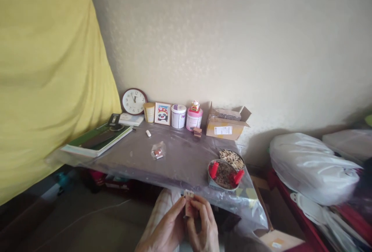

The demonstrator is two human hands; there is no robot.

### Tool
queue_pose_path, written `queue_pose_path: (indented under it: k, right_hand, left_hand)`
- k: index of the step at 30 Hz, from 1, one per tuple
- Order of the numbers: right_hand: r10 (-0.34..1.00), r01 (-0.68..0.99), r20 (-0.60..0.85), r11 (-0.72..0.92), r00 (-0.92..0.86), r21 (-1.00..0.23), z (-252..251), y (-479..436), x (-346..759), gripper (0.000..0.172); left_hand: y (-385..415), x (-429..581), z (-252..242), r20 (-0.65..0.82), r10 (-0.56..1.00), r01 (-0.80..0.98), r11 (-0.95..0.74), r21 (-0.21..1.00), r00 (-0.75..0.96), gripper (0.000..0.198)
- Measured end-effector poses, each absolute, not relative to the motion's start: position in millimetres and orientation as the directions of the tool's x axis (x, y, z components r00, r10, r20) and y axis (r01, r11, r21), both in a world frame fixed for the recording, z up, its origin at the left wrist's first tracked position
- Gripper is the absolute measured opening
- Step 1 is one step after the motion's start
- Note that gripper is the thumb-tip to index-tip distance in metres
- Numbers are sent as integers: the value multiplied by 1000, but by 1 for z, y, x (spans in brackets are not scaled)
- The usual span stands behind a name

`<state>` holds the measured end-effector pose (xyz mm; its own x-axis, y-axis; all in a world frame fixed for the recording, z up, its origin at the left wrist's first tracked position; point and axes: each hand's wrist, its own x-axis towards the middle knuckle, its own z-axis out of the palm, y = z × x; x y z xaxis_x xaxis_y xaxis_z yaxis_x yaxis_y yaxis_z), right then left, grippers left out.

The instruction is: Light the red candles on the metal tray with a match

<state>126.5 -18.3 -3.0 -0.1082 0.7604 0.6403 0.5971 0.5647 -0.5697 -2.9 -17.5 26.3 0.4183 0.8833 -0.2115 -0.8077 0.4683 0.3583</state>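
Small packet [189, 204] held at lap height, just off the near edge of the desk [180, 149], upright and close to the person's trouser leg [161, 209]. Narrow, rectangular, flat-faced; pale pinkish-buff front with red marks down it (too small to read). Top end whiter, crossed by dark vertical bars, rather like a barcode. Lower end partly covered by fingers.

Left hand [168, 226]: thumb laid along the packet's left edge, the other fingers mostly hidden behind; closed in around it. Right hand [205, 223]: fingers bent, index finger at the packet's right side, thumb low near its bottom end; a close grip, no wide gap. Both hands have hold of the same packet.

Desk under a clear plastic sheet. Right corner: a round tin [223, 187] with dark contents and two red tubes [214, 170] leaning at its rim; pale sticks [232, 158] heaped in a container just behind. Mid-desk, a crumpled clear bag [162, 148] with small reddish-brown pieces inside.
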Motion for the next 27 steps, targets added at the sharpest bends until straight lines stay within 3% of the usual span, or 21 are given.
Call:
queue_pose_path:
  k: [4,8,11,22,27]
  right_hand:
    - [843,493,499,528,-201,-692,18,-22,137,30]
    - [852,420,512,506,-109,-753,25,-15,149,14]
    - [832,430,543,535,-116,-727,27,-6,156,12]
    - [755,529,463,656,-464,-538,47,4,162,26]
    - [750,542,354,653,-559,-528,54,5,166,25]
  left_hand:
    - [-16,-9,17,-213,879,-831,473,291,426,22]
    - [-15,-12,11,-317,839,-785,533,316,442,25]
    - [-15,-13,11,-369,813,-746,570,345,450,31]
    - [-15,-15,11,-371,785,-697,615,368,497,34]
    - [-15,-18,12,-370,768,-674,639,371,523,32]
